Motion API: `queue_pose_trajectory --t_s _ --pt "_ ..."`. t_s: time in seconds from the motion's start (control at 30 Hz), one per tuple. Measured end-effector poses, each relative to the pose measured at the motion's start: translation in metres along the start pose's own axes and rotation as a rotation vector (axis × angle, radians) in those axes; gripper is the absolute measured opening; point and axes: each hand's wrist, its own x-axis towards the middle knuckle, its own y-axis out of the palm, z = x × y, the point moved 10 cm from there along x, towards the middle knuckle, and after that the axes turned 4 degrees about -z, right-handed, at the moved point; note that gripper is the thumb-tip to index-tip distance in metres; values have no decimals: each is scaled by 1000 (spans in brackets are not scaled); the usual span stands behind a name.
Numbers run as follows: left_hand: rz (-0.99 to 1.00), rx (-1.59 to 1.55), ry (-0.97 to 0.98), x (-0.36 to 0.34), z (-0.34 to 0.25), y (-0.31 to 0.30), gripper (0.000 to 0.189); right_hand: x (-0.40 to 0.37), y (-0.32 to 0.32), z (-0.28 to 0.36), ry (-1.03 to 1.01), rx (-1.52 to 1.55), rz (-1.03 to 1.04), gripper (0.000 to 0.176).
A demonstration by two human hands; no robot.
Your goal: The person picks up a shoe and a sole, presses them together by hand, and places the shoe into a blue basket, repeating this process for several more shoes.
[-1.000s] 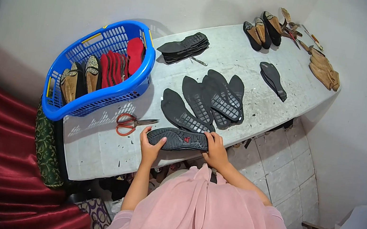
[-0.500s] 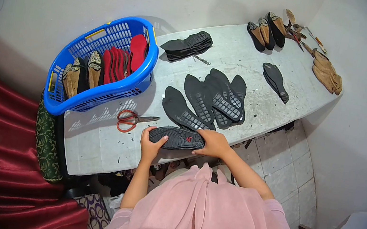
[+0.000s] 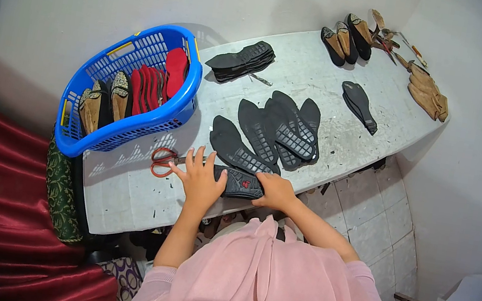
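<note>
A black shoe sole (image 3: 238, 183) with a small red mark is at the table's front edge, tread side up. My right hand (image 3: 277, 191) grips its right end, thumb and fingers around it. My left hand (image 3: 201, 181) is at the sole's left end, fingers spread, covering that end; the thumb lies by the tread. Just left of that hand are scissors with orange-red handles (image 3: 162, 162), their blades partly hidden behind the fingers. Beyond the held sole, several loose black soles (image 3: 270, 127) fan out over one another.
A blue basket (image 3: 123, 139) at left holds patterned shoes (image 3: 119, 93) and red pieces (image 3: 175, 71). Behind are stacked black soles (image 3: 239, 62). Further right lie another sole (image 3: 359, 106), black shoes (image 3: 346, 41), tools (image 3: 387, 42) and brown shoe-shaped pieces (image 3: 426, 93) on the white table (image 3: 124, 211).
My left hand has loosened from the sole's left end; its fingers have spread and lifted toward the scissors. My right hand keeps its grip on the sole. The view has shifted slightly.
</note>
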Motion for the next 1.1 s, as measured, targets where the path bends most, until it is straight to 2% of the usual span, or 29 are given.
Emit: queue_pose_trajectory --t_s 0.13,0.17,0.27,0.37,0.4,0.47,0.5,0.53,0.57,0.63,0.67,0.77,0.8,1.07,1.1 --pt "25 53 50 6 -22 -22 48 -1 -7 4 -1 4 -24 67" --pt "36 -20 92 8 -29 -18 48 -2 -7 4 -8 0 -37 66" --pt "83 -264 197 9 -47 13 45 -3 -6 3 -1 10 -36 67" --pt "21 -257 351 -7 -69 60 33 -1 -3 1 21 41 -3 67" --pt "82 -239 361 -9 -70 71 28 -1 -1 -2 33 52 12 66" --pt "200 -202 385 -7 -76 85 24 1 0 -14 61 267 -21 65" --pt "125 -218 398 -6 -77 80 24 2 4 -21 73 377 -34 64" --pt "50 -233 409 -6 -78 75 24 5 9 -33 111 645 -68 48" --pt "-26 -246 420 -6 -78 69 25 5 22 -48 200 683 -106 43" --pt "-17 -232 415 -7 -78 68 24 -1 44 -73 379 757 -185 37" --pt "-13 -225 411 -8 -79 68 23 -6 22 -63 481 606 -272 40" --pt "-22 -223 403 -13 -77 68 22 -10 5 -49 411 278 -352 43" --pt "-23 -224 403 -15 -77 67 21 -12 -5 -41 357 249 -444 43" --pt "38 -343 401 -12 -71 65 21 -13 -8 -37 345 234 -443 42" --pt "26 -316 343 -8 -62 62 20 -13 -8 -38 349 234 -445 42"
